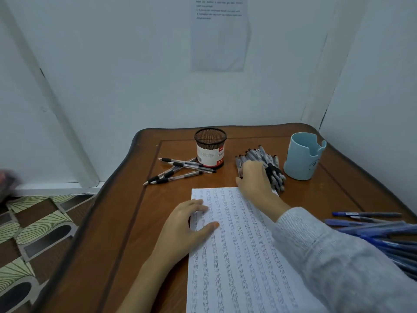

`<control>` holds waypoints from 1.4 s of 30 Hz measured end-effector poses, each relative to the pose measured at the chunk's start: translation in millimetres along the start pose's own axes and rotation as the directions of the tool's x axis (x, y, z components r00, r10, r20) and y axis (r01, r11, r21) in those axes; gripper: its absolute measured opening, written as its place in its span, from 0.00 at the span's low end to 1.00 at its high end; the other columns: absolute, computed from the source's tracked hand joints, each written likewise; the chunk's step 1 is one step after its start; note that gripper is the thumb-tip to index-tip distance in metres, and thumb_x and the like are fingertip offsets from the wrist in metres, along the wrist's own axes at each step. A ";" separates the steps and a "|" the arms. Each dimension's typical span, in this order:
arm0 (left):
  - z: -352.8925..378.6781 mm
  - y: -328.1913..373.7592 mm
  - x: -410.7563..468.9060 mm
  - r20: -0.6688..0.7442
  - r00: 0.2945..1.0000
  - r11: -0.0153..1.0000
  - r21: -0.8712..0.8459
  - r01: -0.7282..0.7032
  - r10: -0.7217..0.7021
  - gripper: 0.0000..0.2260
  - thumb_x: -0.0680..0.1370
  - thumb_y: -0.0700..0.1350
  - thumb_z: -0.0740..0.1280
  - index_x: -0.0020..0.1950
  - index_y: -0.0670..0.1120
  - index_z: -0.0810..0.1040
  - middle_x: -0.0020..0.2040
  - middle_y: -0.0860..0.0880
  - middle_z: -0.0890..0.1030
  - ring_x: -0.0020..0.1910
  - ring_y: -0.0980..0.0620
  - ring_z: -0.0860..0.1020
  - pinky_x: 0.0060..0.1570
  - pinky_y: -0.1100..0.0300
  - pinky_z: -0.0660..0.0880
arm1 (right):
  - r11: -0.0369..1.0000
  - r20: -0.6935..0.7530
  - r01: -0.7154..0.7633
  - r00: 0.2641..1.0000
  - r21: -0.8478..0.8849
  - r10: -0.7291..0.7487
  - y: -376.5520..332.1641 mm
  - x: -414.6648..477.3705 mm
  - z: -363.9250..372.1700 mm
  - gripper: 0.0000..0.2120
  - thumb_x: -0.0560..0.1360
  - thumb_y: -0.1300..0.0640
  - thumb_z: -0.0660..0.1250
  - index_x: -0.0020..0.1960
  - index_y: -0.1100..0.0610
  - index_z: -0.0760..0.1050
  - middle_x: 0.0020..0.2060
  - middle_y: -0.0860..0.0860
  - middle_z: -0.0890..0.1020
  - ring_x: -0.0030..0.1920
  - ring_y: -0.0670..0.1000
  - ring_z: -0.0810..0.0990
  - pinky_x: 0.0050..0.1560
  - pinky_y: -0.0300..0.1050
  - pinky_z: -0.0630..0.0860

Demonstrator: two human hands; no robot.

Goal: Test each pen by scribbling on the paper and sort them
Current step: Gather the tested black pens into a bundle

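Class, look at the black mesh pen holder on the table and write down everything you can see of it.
The black mesh pen holder is a round cup of fine wire mesh, as it looks, standing upright near the far edge of the wooden table. A white and red label wraps its lower half; the print is too small to read. No pens stick out of its open top. Black-grip pens lie loosely crossed at its foot on the left, one running in front of its base. Neither hand touches it.

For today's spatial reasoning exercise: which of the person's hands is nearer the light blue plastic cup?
Right. The right hand rests on the pile of black pens just left of the light blue plastic cup; the left hand lies farther off, on the paper.
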State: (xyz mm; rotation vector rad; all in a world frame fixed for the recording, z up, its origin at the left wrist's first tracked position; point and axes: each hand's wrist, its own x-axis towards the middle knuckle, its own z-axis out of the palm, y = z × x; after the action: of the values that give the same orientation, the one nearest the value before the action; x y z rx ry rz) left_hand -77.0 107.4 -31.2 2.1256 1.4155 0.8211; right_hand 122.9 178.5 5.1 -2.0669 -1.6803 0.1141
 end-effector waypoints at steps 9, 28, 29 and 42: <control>-0.3 1.7 -0.8 -0.006 1.000 1.000 -0.012 -0.002 0.002 0.20 0.71 0.59 0.72 0.61 0.54 0.78 0.66 0.60 0.72 0.68 0.63 0.65 0.64 0.66 0.61 | 0.956 0.006 0.229 0.972 0.184 -0.234 -6.6 14.8 13.6 0.06 0.75 0.60 0.69 0.50 0.58 0.83 0.45 0.52 0.83 0.46 0.49 0.78 0.50 0.48 0.78; 0.9 -1.7 0.7 -0.001 1.000 1.000 0.006 0.002 -0.001 0.20 0.72 0.60 0.71 0.61 0.56 0.77 0.68 0.61 0.71 0.67 0.65 0.64 0.65 0.66 0.59 | 0.957 -0.048 0.267 0.964 0.110 -0.263 -23.9 19.4 38.9 0.08 0.76 0.50 0.68 0.49 0.53 0.83 0.46 0.49 0.80 0.53 0.50 0.72 0.56 0.47 0.69; 1.0 -1.6 0.8 0.000 1.000 1.000 0.008 0.004 -0.004 0.20 0.72 0.60 0.70 0.62 0.56 0.77 0.68 0.61 0.71 0.68 0.65 0.64 0.65 0.65 0.60 | 0.948 -0.072 0.254 0.967 0.190 -0.244 -21.5 17.1 35.5 0.07 0.75 0.51 0.69 0.47 0.54 0.83 0.44 0.49 0.80 0.51 0.50 0.73 0.54 0.47 0.71; -0.7 5.3 -3.3 -0.047 0.994 0.994 -0.035 -0.104 0.102 0.07 0.73 0.49 0.73 0.50 0.52 0.83 0.55 0.57 0.81 0.57 0.62 0.76 0.62 0.52 0.73 | 0.211 -0.012 -0.033 0.977 0.977 0.212 9.1 -52.5 -75.4 0.04 0.82 0.55 0.58 0.52 0.56 0.67 0.33 0.50 0.77 0.29 0.46 0.75 0.33 0.40 0.77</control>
State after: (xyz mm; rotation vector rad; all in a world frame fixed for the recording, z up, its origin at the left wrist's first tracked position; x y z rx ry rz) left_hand -75.0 102.4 -28.0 2.1791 1.3109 0.9334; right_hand 144.6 104.8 56.3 -1.0914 -0.8318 0.8457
